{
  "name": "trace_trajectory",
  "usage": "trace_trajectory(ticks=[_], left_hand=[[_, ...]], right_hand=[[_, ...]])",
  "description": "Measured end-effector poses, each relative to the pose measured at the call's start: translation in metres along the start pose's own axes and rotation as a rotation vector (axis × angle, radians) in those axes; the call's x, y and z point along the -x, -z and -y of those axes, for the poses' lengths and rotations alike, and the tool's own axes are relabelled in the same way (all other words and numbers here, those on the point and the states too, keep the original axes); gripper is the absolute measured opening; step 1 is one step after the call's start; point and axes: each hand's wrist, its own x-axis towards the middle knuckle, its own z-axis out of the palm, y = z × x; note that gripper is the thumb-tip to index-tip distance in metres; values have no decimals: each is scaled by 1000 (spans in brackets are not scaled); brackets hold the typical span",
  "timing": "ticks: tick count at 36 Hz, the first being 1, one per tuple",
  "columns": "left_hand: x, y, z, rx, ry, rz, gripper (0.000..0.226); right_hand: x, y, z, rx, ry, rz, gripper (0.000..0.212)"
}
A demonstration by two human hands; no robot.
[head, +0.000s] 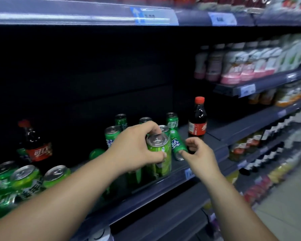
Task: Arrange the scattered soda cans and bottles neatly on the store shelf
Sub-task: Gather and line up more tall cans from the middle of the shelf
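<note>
Grips an upright green soda can with the left hand — fingers hooked over the silver top rim, thumb pressed against the front of the label. Has that can standing on the dark store shelf, close to the front edge, straight below the hooked fingers.

Reaches in with the right hand, fingers loose and half curled, closed round nothing. Touches, with the index fingertip only, the near end of a tilted green can. Shows that tilted can in the gap between the two sets of fingers, close beside the gripped one; hard to tell whether the two cans meet.

Beyond the right fingertips, upright and apart from them: a cola bottle with a red cap.

Behind the left fingers, deeper on the shelf: a loose group of upright green cans, unevenly spaced, one partly hidden by the knuckles.

Well to the left of the left fingers, past the forearm: a second cola bottle, leaning — and a heap of green cans at mixed angles, silver tops toward the camera.

Just below the right palm, on the shelf's front strip: a blue price tag.

Above and to the right of the right fingers, on a neighbouring shelf: a blurred row of pink-and-white bottles.
</note>
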Motion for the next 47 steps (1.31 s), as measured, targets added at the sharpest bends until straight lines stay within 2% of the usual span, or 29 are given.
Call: trace_trajectory(ticks=[3,11,23,27,39,47], left_hand=[[-18,-16,-12,17,-16,9,51],[-47,-53,-7,-87,27,45,53],[-60,-70,4,-230,24,80,59],[-65,-70,9,-239,33,94,60],[-69,-85,26,-333,41,107,60],[-73,-87,33,-371,37,111,57]], right_hand=[[-2,-12,-17,89,-51,-76,42],[-7,-57,-49,93,-106,-248,58],[-22,-61,-65,315,-66,-247,71],[-27,-61,-67,360,-71,-227,58],[-24,-50,-71,108,-115,-303,67],[-17,-32,-62,-69,-117,-282,70]])
